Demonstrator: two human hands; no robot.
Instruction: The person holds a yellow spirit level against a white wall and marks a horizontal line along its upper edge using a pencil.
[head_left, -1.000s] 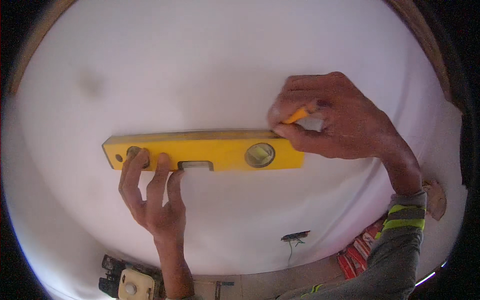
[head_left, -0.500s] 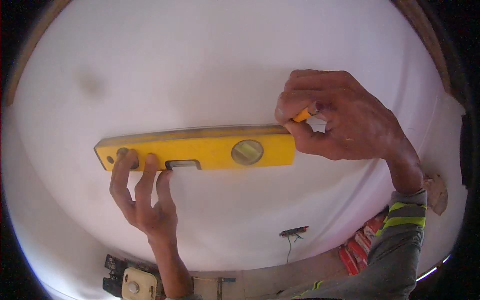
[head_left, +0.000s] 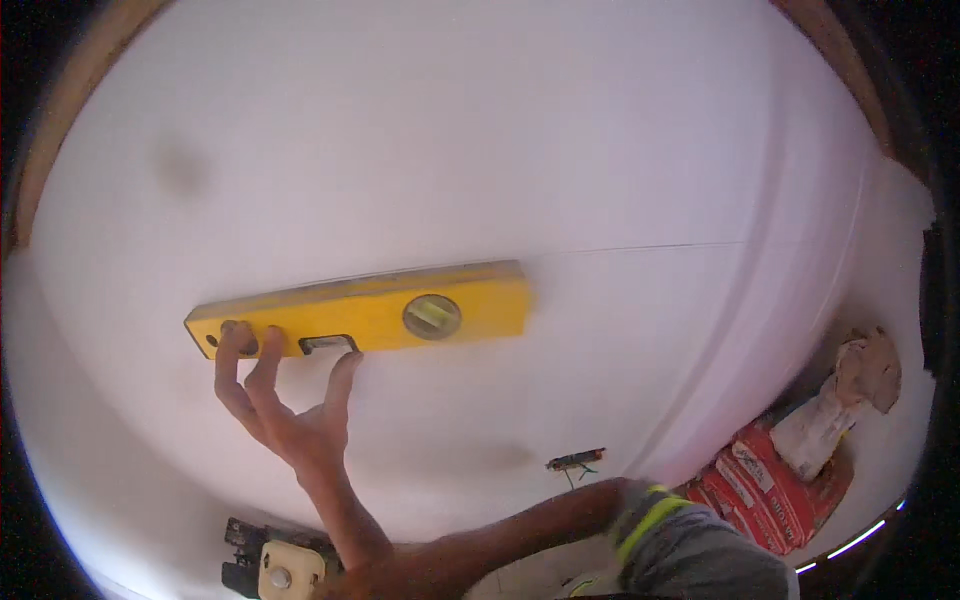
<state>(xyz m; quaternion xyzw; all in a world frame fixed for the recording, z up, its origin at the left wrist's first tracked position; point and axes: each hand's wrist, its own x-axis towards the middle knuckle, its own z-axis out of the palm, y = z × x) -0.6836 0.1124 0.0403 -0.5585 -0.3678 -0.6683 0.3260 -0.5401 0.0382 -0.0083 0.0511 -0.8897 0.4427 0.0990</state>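
Observation:
A yellow spirit level [head_left: 380, 320] lies against the white wall [head_left: 480, 140], tilted slightly up toward its right end. My left hand [head_left: 310, 430] holds it near its left end, fingertips on its face and thumb at its lower edge beside the middle vial. A thin dark line [head_left: 640, 247] runs along the wall to the right from the level's upper edge. My right hand [head_left: 410, 572] is low at the bottom edge, by my left forearm. Its fingers are hidden, so whatever it may hold does not show.
A recessed box with loose wires [head_left: 577, 460] sits low in the wall. Red and white bags [head_left: 765, 490] are piled at the lower right. At the lower left stands a cream and black device [head_left: 285, 570]. Brown wooden edging [head_left: 60, 120] borders the wall's upper left.
My right hand has left the level's right end, where it held a yellow pencil, and dropped to the lower middle. The level appears lower and further left in view, still under my left hand.

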